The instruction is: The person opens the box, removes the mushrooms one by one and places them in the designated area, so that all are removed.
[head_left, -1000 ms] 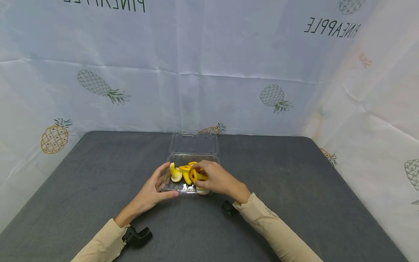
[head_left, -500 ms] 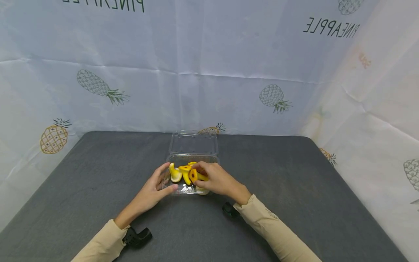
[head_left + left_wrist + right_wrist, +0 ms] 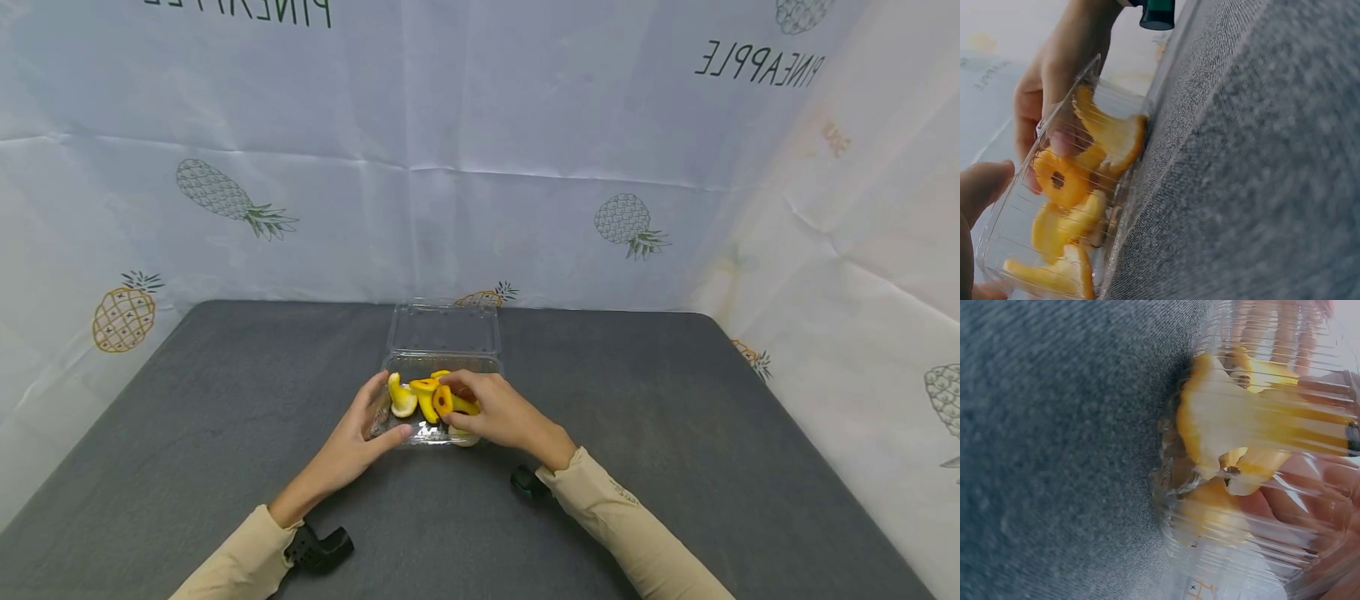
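Note:
A hinged clear plastic container [image 3: 408, 435] stands on the table with its lid [image 3: 446, 328] tipped back. Inside lie several yellow, trumpet-shaped mushrooms [image 3: 402, 397], also visible through the wall in the left wrist view, some with white undersides. My left hand [image 3: 347, 442] holds the container's left end, thumb at the near rim and fingers along the side. Reaching in from the right, my right hand [image 3: 504, 414] pinches a yellow mushroom [image 3: 444, 402] with a dark hole in its orange cap [image 3: 1060, 180]. Its stem is partly hidden by my fingers.
The dark grey table [image 3: 637, 392] spreads out around the container. Behind it hangs a white curtain [image 3: 450, 233] printed with pineapples. Black wrist devices [image 3: 322, 550] sit at both beige cuffs.
The left thumb has lifted a little along the near rim, and the left forearm has shifted slightly right. My right hand stays at the same mushroom, which has barely moved.

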The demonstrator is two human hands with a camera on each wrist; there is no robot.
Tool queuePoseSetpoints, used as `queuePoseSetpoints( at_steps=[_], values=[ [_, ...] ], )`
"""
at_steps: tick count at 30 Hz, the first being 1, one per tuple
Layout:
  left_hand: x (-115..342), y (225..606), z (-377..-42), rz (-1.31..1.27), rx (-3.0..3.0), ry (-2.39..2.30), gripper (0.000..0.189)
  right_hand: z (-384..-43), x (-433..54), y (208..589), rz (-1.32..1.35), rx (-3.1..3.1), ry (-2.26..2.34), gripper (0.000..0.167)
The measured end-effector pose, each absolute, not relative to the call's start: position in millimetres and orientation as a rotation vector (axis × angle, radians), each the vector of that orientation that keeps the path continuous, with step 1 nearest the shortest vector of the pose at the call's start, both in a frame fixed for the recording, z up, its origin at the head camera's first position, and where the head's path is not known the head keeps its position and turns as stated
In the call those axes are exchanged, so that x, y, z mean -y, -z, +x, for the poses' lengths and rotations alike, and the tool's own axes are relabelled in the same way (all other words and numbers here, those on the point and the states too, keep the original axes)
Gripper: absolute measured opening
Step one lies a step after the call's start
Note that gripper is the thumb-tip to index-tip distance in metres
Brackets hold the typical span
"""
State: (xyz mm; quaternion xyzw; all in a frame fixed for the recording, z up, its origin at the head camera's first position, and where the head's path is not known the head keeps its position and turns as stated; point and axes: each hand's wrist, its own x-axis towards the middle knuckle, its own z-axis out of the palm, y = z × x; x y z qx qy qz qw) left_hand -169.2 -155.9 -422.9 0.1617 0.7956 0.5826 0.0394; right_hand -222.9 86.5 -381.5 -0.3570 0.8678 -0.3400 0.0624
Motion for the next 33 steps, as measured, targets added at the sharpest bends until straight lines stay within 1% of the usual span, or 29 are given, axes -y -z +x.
queuePoseSetpoints(
  at_steps=[4,17,25,33],
  values=[
    [156,426,-170,0.496,-2.433,-1.816,0.085,-223,-87,382,-1.071,-2.622,1.043,0.048],
    [154,428,-169,0.474,-2.422,-1.819,0.087,-223,-88,383,-1.073,-2.618,1.112,0.049],
    [155,427,-169,0.469,-2.428,-1.82,0.087,-224,-94,374,-1.103,-2.655,1.194,0.049],
    [154,426,-169,0.437,-2.447,-1.804,0.087,-223,-103,367,-1.072,-2.67,1.321,0.048]
  ],
)
